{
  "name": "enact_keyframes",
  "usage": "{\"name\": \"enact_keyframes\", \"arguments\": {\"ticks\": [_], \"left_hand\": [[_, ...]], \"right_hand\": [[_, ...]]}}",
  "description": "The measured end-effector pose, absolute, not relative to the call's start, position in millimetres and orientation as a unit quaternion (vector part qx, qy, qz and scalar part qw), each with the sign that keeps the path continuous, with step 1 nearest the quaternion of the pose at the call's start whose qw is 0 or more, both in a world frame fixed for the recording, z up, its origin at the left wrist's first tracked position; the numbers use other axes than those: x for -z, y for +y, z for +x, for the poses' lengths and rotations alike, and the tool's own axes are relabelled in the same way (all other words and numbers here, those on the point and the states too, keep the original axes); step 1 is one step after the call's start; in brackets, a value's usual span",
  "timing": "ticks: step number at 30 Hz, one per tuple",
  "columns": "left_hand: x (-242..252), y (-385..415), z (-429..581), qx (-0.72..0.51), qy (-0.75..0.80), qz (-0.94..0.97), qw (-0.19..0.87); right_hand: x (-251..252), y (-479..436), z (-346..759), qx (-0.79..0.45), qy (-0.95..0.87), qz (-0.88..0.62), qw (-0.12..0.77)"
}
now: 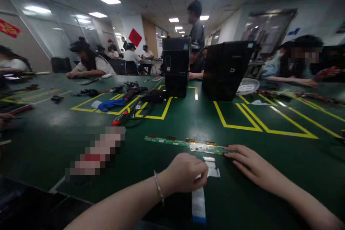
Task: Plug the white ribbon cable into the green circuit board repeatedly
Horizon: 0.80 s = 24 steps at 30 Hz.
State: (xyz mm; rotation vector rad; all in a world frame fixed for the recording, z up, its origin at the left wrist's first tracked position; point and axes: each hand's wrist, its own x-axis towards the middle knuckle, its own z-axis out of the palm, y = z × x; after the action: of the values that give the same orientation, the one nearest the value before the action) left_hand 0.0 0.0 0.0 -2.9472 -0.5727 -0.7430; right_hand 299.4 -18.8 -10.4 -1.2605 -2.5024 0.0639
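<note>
One head view: left hand [188, 172] curled over white cable [198, 203], can't tell if pinching; right hand [250, 162] unclenched, fingers touching 3 o'clock end of circuit strip [185, 144], at left hand's 12 o'clock, so careless nudge could skid it.

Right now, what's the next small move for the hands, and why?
Probably nudge the white ribbon cable toward the green circuit strip with the left hand: that hand is at the ribbon, whose far end seems to lie just short of the strip, and the right hand touches the strip's right end.
</note>
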Motion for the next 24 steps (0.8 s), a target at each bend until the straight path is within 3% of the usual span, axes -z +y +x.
{"name": "enact_keyframes", "arguments": {"ticks": [24], "left_hand": [[-2.9, -0.4, -0.1, 0.210, -0.176, -0.961, 0.024]], "right_hand": [[13.6, -19.4, 303.2, -0.030, -0.876, -0.450, 0.168]]}}
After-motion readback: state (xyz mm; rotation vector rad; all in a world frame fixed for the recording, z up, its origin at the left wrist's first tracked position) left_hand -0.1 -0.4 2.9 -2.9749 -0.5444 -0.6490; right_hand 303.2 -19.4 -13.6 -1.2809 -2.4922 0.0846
